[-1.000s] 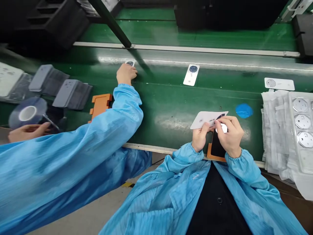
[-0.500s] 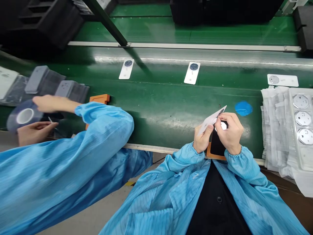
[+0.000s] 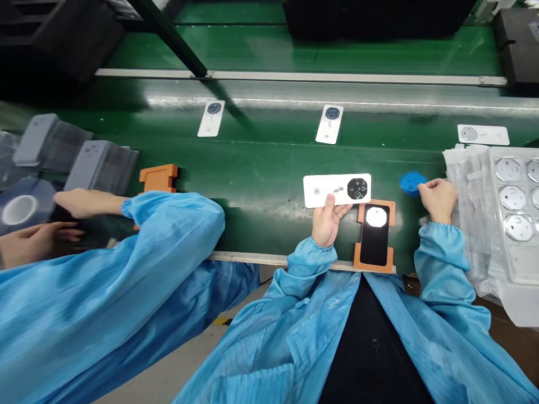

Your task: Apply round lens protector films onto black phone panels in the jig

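Left hand [image 3: 325,225] pinches the white panel [image 3: 326,186], script [image 3: 338,189] unreadably small! Right hand [image 3: 439,199], fingers [image 3: 426,186] bunched, meets the blue disc [image 3: 410,183]; grip unclear.

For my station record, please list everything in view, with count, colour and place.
held panel: 1, white, right of centre
fixtures: 2, orange, near and left
slab: 1, black, in near fixture
circle: 1, white, on slab
other panels: 3, white, far side
tray: 1, clear, far right
discs: several, silver, in tray
sheets: many, whitish, beside tray
patch: 1, blue, left of sheets
stacks: 2, grey, left
tape roll: 1, bluish, far left
boxes: several, black, top
pole: 1, dark, top
bench: 1, green, centre
co-worker's hands: 2, blue-sleeved, left
left hand: 1, blue-sleeved, holding panel
right hand: 1, blue-sleeved, at patch
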`<state>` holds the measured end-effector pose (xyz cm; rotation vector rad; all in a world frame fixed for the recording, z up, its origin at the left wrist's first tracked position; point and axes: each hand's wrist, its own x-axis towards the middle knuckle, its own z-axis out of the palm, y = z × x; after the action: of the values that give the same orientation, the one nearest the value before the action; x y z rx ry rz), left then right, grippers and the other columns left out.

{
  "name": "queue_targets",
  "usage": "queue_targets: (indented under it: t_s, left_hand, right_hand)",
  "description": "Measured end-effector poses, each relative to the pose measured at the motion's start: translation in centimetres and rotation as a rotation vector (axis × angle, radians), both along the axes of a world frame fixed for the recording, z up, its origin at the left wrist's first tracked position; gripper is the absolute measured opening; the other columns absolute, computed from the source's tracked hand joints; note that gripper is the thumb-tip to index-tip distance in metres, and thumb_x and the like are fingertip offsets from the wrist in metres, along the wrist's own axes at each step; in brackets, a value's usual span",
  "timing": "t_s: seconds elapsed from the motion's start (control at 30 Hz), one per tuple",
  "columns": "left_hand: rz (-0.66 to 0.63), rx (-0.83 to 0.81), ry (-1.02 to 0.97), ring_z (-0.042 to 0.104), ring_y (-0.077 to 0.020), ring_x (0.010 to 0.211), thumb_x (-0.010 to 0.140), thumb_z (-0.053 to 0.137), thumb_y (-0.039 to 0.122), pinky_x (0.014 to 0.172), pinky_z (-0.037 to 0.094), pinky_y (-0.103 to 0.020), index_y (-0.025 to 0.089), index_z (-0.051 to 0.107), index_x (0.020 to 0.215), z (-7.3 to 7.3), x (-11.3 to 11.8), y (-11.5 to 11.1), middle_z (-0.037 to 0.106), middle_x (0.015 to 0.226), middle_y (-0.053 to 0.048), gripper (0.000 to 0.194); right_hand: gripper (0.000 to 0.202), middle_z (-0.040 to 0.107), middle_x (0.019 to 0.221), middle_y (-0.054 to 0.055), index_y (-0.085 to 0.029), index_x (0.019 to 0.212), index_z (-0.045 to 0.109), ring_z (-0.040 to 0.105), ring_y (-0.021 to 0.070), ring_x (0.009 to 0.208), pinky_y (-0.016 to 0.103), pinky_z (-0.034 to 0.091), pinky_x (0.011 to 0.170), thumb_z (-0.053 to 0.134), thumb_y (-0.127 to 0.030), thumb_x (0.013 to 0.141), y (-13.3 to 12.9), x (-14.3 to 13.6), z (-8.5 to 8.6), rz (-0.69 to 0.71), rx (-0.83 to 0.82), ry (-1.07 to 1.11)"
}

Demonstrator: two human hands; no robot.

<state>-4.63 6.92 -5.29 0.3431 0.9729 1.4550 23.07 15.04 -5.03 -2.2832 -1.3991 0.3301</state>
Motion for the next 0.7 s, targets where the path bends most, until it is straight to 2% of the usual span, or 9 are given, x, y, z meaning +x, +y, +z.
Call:
queue_targets:
  t_s: [0.1, 0.17, 0.2, 0.3, 0.4, 0.5, 0.6, 0.7]
  left_hand:
    - [-0.054, 0.118, 0.166, 0.072, -0.0297, 0.117, 0.091, 0.071, 0.056, 0.103, 0.060, -0.046, 0.021, 0.063, 0.139, 0.1, -0.4, -0.5, 0.072, 0.131, -0.012, 0.060]
    - [-0.135, 0.253, 0.396, 0.071, -0.0288, 0.118, 0.096, 0.064, 0.055, 0.104, 0.060, -0.044, 0.020, 0.068, 0.134, 0.4, -0.8, -1.0, 0.073, 0.129, -0.011, 0.052]
    - [-0.205, 0.361, 0.533, 0.070, -0.0283, 0.121, 0.100, 0.059, 0.051, 0.107, 0.058, -0.043, 0.019, 0.069, 0.133, 0.6, -1.0, -1.3, 0.073, 0.130, -0.011, 0.046]
    - [-0.469, 0.771, 0.923, 0.060, -0.0261, 0.136, 0.106, 0.050, 0.035, 0.119, 0.050, -0.042, 0.020, 0.064, 0.141, 1.2, -1.6, -2.2, 0.065, 0.143, -0.011, 0.040]
    - [-0.581, 1.018, 1.276, 0.050, -0.0247, 0.145, 0.107, 0.044, 0.023, 0.121, 0.048, -0.042, 0.020, 0.055, 0.147, 0.8, -1.5, -2.7, 0.056, 0.152, -0.012, 0.042]
    - [-0.582, 1.128, 1.571, 0.049, -0.0260, 0.146, 0.107, 0.040, 0.016, 0.119, 0.049, -0.043, 0.017, 0.056, 0.144, -0.5, -0.8, -2.7, 0.060, 0.147, -0.015, 0.040]
    - [-0.565, 1.195, 1.722, 0.052, -0.0271, 0.143, 0.107, 0.041, 0.015, 0.117, 0.051, -0.041, 0.013, 0.056, 0.142, -1.5, -0.1, -2.5, 0.062, 0.144, -0.016, 0.038]
    - [-0.585, 1.200, 1.763, 0.053, -0.0270, 0.143, 0.106, 0.042, 0.014, 0.117, 0.052, -0.041, 0.012, 0.055, 0.141, -1.8, 0.2, -2.4, 0.062, 0.144, -0.016, 0.038]
  right_hand:
    - [0.015, 0.055, 0.063, 0.003, -0.025, 0.065, 0.057, 0.054, 0.0235, 0.068, 0.039, 0.042, 0.071, 0.068, -0.019, 0.074, -0.6, 1.8, -0.2, -0.017, -0.032, -0.039]
    - [0.009, 0.060, 0.068, 0.003, -0.025, 0.072, 0.060, 0.059, 0.0234, 0.070, 0.039, 0.047, 0.073, 0.062, -0.019, 0.079, -2.2, 1.4, 0.5, 0.039, 0.042, -0.059]
    - [0.007, 0.064, 0.073, 0.003, -0.024, 0.078, 0.063, 0.061, 0.0226, 0.070, 0.038, 0.050, 0.074, 0.060, -0.019, 0.081, -3.3, 0.9, 1.0, 0.104, 0.114, -0.057]
    - [0.019, 0.071, 0.095, 0.005, -0.023, 0.100, 0.069, 0.068, 0.0217, 0.079, 0.038, 0.057, 0.078, 0.057, -0.017, 0.087, -7.0, -1.0, 3.2, 0.414, 0.363, -0.027]
    - [0.033, 0.072, 0.117, 0.009, -0.023, 0.120, 0.068, 0.070, 0.0255, 0.105, 0.042, 0.059, 0.092, 0.057, -0.013, 0.090, -10.2, -2.6, 4.7, 0.755, 0.444, -0.017]
    - [0.045, 0.068, 0.132, 0.011, -0.024, 0.137, 0.062, 0.066, 0.0274, 0.120, 0.045, 0.057, 0.103, 0.056, -0.009, 0.094, -12.1, -3.4, 4.1, 0.997, 0.401, -0.055]
    - [0.048, 0.069, 0.132, 0.011, -0.024, 0.141, 0.059, 0.067, 0.0279, 0.122, 0.046, 0.058, 0.102, 0.051, -0.007, 0.097, -12.7, -3.6, 2.2, 1.029, 0.400, -0.146]
    - [0.047, 0.071, 0.129, 0.012, -0.021, 0.141, 0.061, 0.068, 0.0283, 0.120, 0.046, 0.058, 0.100, 0.047, -0.005, 0.098, -12.8, -3.6, 0.9, 1.023, 0.409, -0.193]
